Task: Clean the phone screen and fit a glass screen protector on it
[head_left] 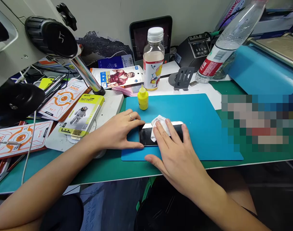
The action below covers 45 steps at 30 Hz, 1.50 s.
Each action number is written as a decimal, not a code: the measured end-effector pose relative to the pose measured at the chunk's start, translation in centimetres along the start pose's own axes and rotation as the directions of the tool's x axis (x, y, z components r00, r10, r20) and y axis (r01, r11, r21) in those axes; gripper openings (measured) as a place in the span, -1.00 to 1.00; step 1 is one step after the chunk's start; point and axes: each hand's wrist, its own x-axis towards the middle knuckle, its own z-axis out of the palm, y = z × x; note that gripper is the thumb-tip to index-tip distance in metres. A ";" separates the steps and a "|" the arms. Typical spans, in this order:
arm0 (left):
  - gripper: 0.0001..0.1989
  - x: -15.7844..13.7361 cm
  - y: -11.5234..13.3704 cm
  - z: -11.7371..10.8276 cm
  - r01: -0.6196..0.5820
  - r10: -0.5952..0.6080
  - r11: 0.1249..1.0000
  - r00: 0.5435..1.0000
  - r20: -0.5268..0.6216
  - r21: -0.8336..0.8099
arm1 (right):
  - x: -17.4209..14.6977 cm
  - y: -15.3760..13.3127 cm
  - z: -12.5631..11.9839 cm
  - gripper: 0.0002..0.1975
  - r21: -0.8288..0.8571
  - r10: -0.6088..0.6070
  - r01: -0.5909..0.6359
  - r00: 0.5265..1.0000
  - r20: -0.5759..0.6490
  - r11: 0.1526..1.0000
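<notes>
A smartphone (pixel 146 133) with a black screen and pale edges lies sideways on a blue mat (pixel 204 128). My left hand (pixel 119 130), wearing a ring, steadies its left end, with the thumb at the near edge and the fingers at the far edge. Spread and nearly flat, my right hand (pixel 175 150) presses a crumpled white wipe (pixel 156 131) onto the screen. Its thumb reaches out over the mat's near edge. Part of the wipe and of the screen is hidden under the right fingers. A small yellow dropper bottle (pixel 143 98) stands just behind the phone.
Battery packaging (pixel 82 114) and orange-white screen boxes (pixel 64 98) lie left, beneath a microscope arm (pixel 88 75). Behind the mat stand a drink bottle (pixel 153 59), a phone stand (pixel 183 78) and a tilted water bottle (pixel 230 41). A pixelated patch (pixel 257 122) covers the right side.
</notes>
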 end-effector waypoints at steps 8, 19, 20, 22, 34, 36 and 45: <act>-0.32 0.0 -0.1 0.0 0.015 -0.015 1.000 1.000 0.008 -0.008 | -1.9 3.7 0.0 -0.24 -0.088 0.038 -0.041 0.999 -0.038 0.995; -0.34 0.0 0.0 0.0 0.026 -0.026 0.999 0.999 0.020 -0.022 | -1.4 3.3 -0.3 -0.20 -0.092 0.094 -0.099 0.994 -0.055 0.991; -0.34 0.0 0.0 0.0 0.026 -0.025 0.999 1.000 0.015 -0.027 | -0.8 2.7 -0.3 -0.19 -0.081 0.092 -0.096 0.995 -0.044 0.992; -0.34 0.0 0.0 0.1 0.021 -0.021 0.999 1.000 0.010 -0.036 | 0.5 1.4 -0.2 -0.16 -0.049 0.081 -0.081 0.997 -0.014 0.995; -0.33 0.0 0.1 0.1 0.024 -0.023 0.999 1.000 0.019 -0.040 | 0.8 -0.1 0.0 -0.16 -0.003 -0.017 0.017 1.000 0.008 1.000; -0.32 0.0 0.1 0.0 0.030 -0.029 0.999 0.999 0.025 -0.043 | 0.3 1.3 -0.3 -0.19 -0.044 -0.026 0.026 1.000 0.000 0.999; -0.36 0.1 0.1 -0.1 0.056 -0.054 0.997 0.998 0.037 -0.046 | -1.8 6.4 -0.9 -0.26 -0.125 -0.005 0.000 0.999 -0.042 0.992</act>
